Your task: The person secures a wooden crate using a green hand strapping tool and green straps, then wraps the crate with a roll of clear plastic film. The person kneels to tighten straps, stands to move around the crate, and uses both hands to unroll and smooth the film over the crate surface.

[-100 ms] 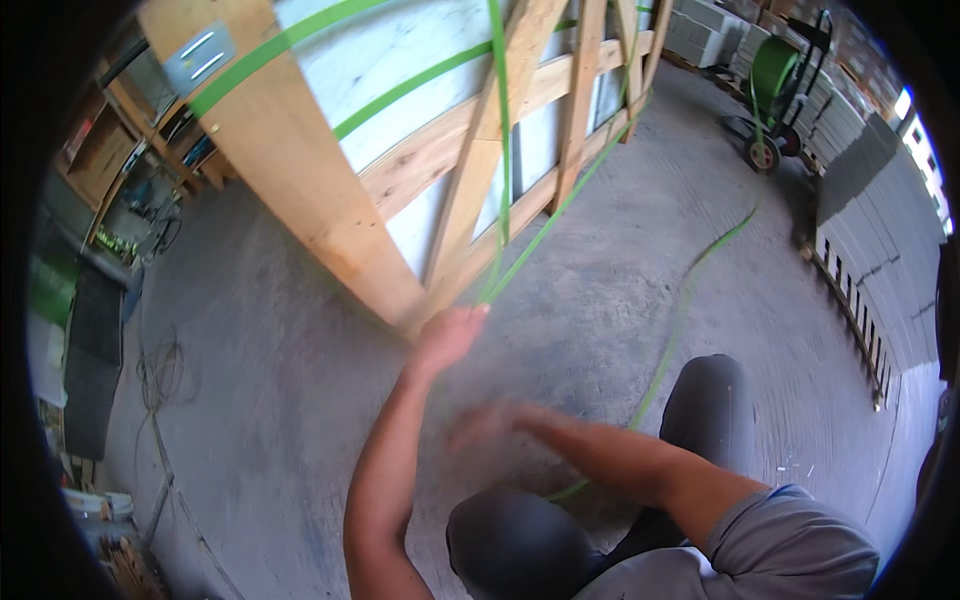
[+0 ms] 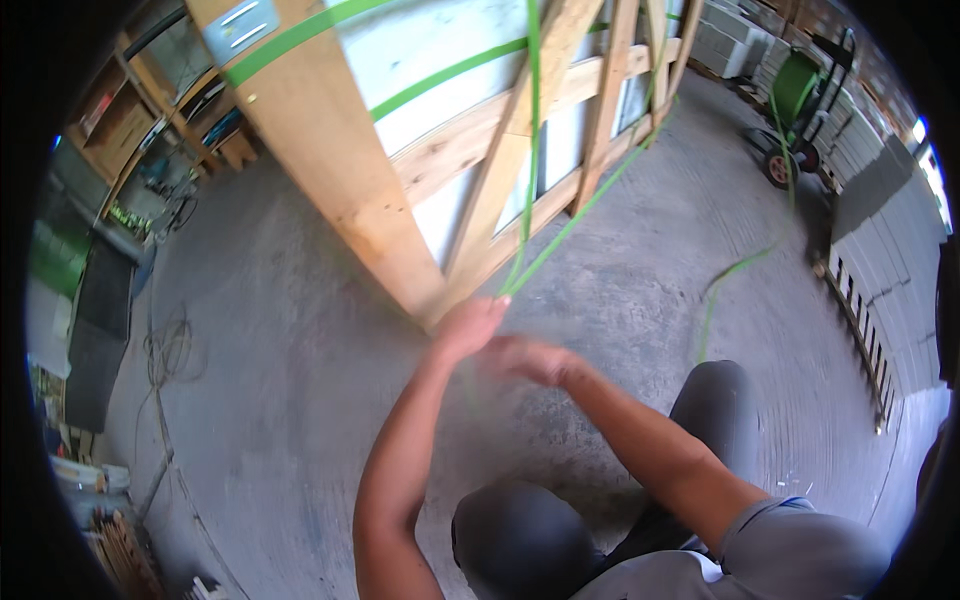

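Note:
A wooden crate (image 2: 330,170) with slats over pale marbled slabs stands in front of me, bound with green strapping. My left hand (image 2: 472,327) is closed near the crate's lower corner, gripping the green strap (image 2: 575,228) where two lengths of it come together. One length runs up the crate's face, the other back along its lower edge. Close beside it, my right hand (image 2: 525,358) is smeared by motion, so its fingers and anything in them cannot be made out.
A strap reel on a wheeled cart (image 2: 795,90) stands at the far right, with a loose strap (image 2: 725,280) trailing over the concrete floor (image 2: 290,400). Grey slabs (image 2: 890,260) lean on the right. Wooden shelving (image 2: 120,120) and coiled cable (image 2: 170,350) are on the left.
My right hand has moved up and forward, close to my left hand. My left hand keeps its hold on the strap. The whole view has shifted slightly.

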Demonstrator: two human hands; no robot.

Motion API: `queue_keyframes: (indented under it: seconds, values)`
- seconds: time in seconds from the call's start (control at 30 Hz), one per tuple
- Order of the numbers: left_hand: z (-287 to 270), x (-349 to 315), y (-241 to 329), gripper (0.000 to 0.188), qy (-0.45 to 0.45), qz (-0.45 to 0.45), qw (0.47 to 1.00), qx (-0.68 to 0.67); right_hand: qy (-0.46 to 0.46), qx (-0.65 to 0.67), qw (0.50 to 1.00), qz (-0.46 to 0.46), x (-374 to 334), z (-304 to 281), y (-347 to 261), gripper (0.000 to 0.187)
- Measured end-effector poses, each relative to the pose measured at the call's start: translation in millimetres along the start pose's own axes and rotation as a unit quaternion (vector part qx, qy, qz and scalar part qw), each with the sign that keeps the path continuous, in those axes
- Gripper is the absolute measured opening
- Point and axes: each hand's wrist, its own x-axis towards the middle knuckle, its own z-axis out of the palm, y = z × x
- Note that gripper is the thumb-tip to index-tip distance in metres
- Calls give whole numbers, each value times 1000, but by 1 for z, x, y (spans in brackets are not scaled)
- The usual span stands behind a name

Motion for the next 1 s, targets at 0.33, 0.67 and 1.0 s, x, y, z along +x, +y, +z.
queue_keyframes:
  seconds: [0.33, 0.67, 1.0]
  values:
    - [2, -12, 1, 54, -34, 10, 998, 43, 371, 240, 884, -155, 54, -68, -40, 24]
    - [-4, -14, -36, 48, -8, -13, 991, 134, 310, 209, 920, -118, 52, -20, -22, 30]
    - [-23, -20, -30, 29, 88, 76, 988, 100, 303, 269, 905, -132, 55, -6, -35, 18]
